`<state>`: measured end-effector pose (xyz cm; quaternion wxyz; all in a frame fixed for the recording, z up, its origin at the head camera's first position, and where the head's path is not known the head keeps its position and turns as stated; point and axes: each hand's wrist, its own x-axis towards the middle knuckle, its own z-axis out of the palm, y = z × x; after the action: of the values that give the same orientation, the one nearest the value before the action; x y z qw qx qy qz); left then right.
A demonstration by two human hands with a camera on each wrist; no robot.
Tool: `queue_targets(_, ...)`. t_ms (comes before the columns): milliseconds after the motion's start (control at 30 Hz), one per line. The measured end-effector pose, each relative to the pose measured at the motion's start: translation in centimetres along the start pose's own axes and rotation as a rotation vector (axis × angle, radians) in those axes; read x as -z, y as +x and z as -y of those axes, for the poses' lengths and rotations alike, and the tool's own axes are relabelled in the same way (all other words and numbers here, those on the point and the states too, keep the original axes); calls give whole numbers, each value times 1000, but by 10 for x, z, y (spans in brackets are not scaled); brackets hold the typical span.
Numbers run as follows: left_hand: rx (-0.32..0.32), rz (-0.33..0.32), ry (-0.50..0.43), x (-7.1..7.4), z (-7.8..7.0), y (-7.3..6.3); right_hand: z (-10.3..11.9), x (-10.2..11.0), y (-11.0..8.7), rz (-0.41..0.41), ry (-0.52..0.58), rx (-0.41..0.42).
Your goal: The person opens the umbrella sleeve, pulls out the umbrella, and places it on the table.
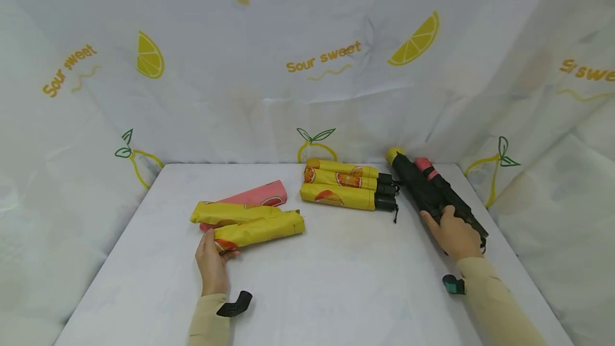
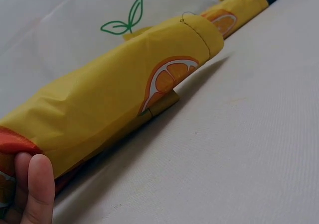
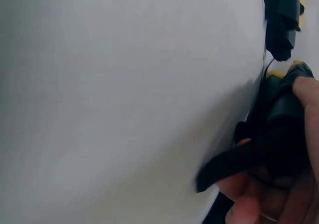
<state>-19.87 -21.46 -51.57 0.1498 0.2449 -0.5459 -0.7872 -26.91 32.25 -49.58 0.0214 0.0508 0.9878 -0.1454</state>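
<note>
My left hand (image 1: 213,268) pinches the left end of a yellow fruit-print umbrella sleeve (image 1: 264,230). Its orange-slice print and stitched far end show in the left wrist view, above a cast shadow. Behind it lie another yellow umbrella sleeve (image 1: 230,212) and a pink umbrella sleeve (image 1: 259,195). On the right, my right hand (image 1: 456,235) grips a folded black umbrella (image 1: 415,180) with a yellow end. A second black umbrella (image 1: 451,195), with a pink end, lies alongside it. In the right wrist view, a dark strap (image 3: 239,159) hangs loose across the fingers.
Several yellow umbrellas (image 1: 338,196) in fruit-print sleeves lie side by side at the back middle, dark handles pointing right. A white cloth (image 1: 307,100) with lemon prints rises behind the white table (image 1: 346,282) and at both sides.
</note>
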Motion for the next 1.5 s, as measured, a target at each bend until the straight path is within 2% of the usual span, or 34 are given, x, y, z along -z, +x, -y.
queue_targets(167, -2, -10, 17, 1, 1, 0, 13, -3, 5, -64, -78, 49)
queue_targets(333, -7, 2, 34, 0, 2, 0, 18, -1, 13, -250, -127, 95)
queue_targets(400, -14, 3, 38, 0, 2, 0, 18, 1, 19, -285, -119, 133)
queue_targets(467, -19, 3, 39, 0, 2, 0, 18, 4, 25, -251, -108, 160)
queue_targets(633, -18, 5, 44, -1, 1, 0, 17, 12, 34, -20, -102, 150)
queue_targets(733, -18, 8, 46, 0, 1, 0, 19, 14, 37, 41, -100, 142)
queue_targets(900, -12, 5, 30, 2, 1, 2, 20, 10, 31, -4, -105, 132)
queue_targets(1067, -12, -1, 8, 1, 1, 3, 6, 9, 17, -70, -91, 105)
queue_targets(1300, -11, 5, 17, 1, -1, 1, -11, 18, 0, -74, -67, 67)
queue_targets(1500, 7, 23, 26, 5, -3, 2, -23, 19, -3, -90, -76, 52)
